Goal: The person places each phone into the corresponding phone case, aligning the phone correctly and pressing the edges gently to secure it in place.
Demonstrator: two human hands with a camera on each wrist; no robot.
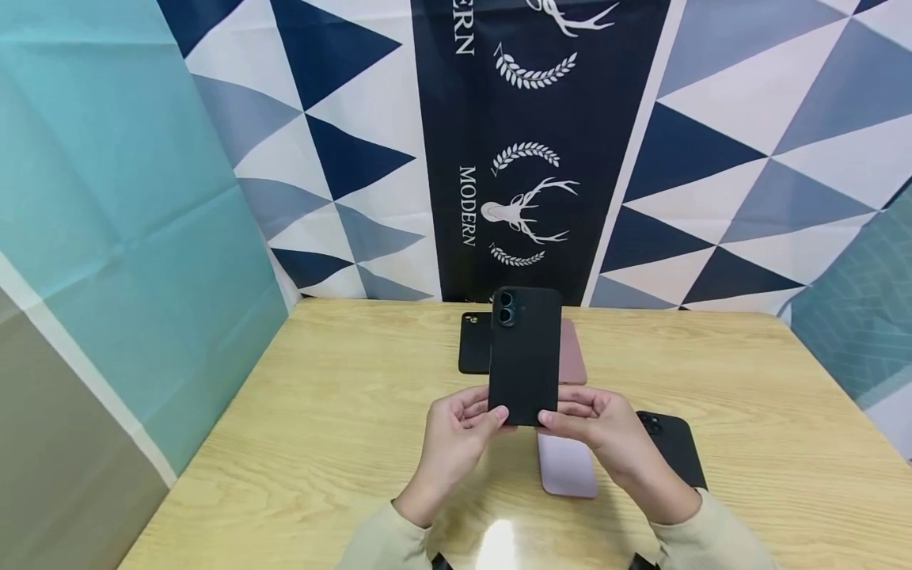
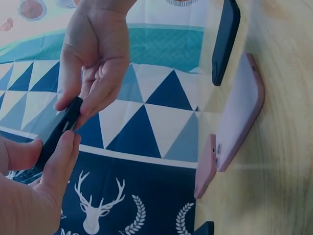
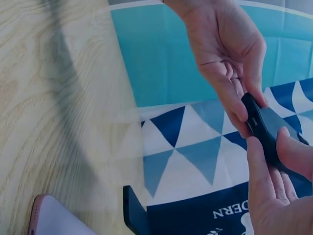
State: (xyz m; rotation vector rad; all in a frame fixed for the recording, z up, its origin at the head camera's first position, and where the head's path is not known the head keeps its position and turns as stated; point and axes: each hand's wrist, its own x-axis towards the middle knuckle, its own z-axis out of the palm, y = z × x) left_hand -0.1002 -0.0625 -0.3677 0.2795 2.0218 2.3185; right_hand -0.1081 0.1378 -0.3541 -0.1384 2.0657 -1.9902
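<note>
Black phone [image 1: 525,366] is up off the surface [image 1: 342,443], held upright in both hands, lens end at top, its back with two lenses facing the head camera. Left hand [image 1: 458,435] pinches the lower left corner — thumb on the back, fingers behind and along the edge. Right hand [image 1: 607,435] pinches the lower right corner the same way. Both wrist views show the phone edge-on between the two hands, clear of the surface.

Four more phones lie on the surface. Second black phone [image 1: 474,348] is beyond the hands on the left, partly covered by the held one, lens spot at its top left. Pink phone [image 1: 573,355] is on the other side, also partly covered. Lilac phone [image 1: 568,469] lies nearer the person, between the forearms, upper part hidden by the right hand; left wrist view shows its pink rim. Third black phone [image 1: 678,450] lies just right of the right hand, partly behind the forearm, lenses at its upper left.

Cream sleeves [image 1: 390,540] on both arms. Patterned cloth [image 1: 356,142] behind — triangles, deer heads, "MODERN".
</note>
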